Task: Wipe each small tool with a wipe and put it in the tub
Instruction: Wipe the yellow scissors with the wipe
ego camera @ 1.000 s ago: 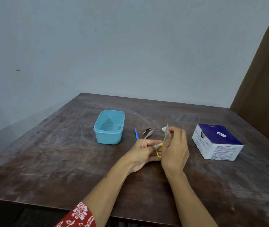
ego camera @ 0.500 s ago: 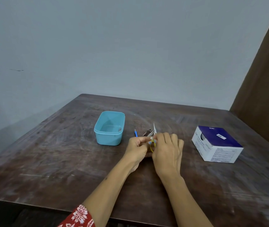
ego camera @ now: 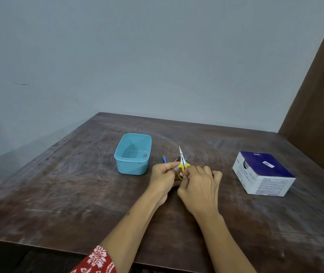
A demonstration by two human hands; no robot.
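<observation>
Gripping yellow-handled scissors (ego camera: 181,161), left hand (ego camera: 164,177) fingers curl round the handle; right hand (ego camera: 200,187) pinches a wipe there.

A plain room: worn wooden table (ego camera: 62,196) against a bare wall (ego camera: 137,56).

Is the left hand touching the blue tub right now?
Apart. The head view shows bare table between the left hand and the blue tub; that hand holds the yellow-handled scissors.

A light-blue rectangular plastic tub (ego camera: 133,154) sits left of the two hands on the dark wooden table (ego camera: 58,184); a purple-and-white cardboard box (ego camera: 263,173) lies well to their right.
</observation>
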